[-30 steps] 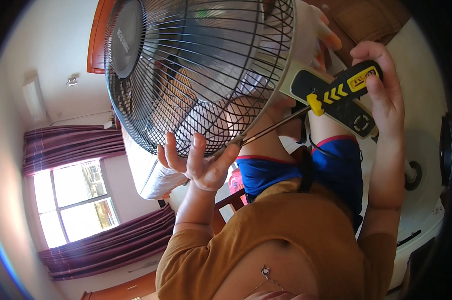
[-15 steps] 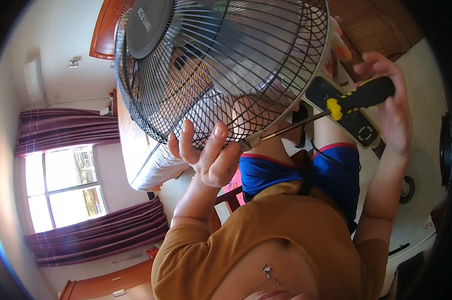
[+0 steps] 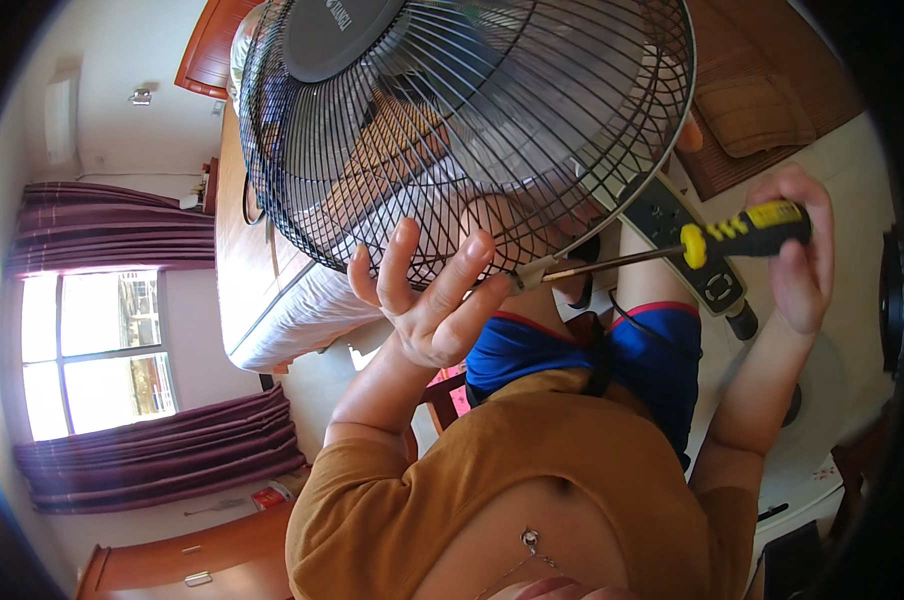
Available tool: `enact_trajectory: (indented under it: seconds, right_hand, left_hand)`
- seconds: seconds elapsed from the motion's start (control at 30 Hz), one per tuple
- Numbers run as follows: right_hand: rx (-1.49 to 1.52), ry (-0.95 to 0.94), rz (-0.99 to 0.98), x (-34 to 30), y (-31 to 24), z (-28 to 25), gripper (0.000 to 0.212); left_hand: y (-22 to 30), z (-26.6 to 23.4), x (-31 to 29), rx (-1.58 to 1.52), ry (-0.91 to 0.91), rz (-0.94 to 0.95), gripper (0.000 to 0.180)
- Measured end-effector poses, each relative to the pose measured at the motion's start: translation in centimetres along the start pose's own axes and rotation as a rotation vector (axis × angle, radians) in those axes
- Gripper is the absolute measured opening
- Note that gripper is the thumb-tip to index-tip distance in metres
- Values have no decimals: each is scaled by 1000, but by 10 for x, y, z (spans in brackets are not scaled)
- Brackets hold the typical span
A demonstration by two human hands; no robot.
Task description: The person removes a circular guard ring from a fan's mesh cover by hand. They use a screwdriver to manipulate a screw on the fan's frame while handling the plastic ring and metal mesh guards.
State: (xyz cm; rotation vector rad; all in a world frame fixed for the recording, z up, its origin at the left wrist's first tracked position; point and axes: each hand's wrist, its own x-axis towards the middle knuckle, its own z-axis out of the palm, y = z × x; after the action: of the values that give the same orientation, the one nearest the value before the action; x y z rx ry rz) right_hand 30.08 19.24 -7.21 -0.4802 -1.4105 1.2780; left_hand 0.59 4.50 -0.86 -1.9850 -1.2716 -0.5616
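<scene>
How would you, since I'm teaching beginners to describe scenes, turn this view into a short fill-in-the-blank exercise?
1. The ____ hand holds the black-and-yellow screwdriver with a metal shaft.
2. The left hand touches the round, domed wire fan guard, whose wires are coloured ____.
3. The blue cloth shorts have hems coloured ____.
4. Purple cloth curtains hang on the picture's ____ side.

Missing words: right; black; red; left.

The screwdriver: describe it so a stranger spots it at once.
Find the big round wire fan cage up top. From its lower edge, follow the metal shaft rightward to the screwdriver in the right hand. Its black handle with a bright yellow collar sets it apart from the dark, pale-rimmed control panel behind.
</scene>
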Motion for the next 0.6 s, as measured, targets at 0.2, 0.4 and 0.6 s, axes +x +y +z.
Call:
enact_trajectory:
  seconds: [0.2, 0.4, 0.6]
  right_hand:
    - [133, 59, 78, 10, 1, 20, 59]
    - [-31, -59, 26, -1, -4, -7, 65]
    - [231, 49, 56, 9, -11, 21, 60]
  left_hand:
    - [-1, -3, 0, 0, -5, -11, 20]
    - [1, 0, 4, 5, 4, 10, 16]
    - [0, -1, 1, 4, 17, -4, 19]
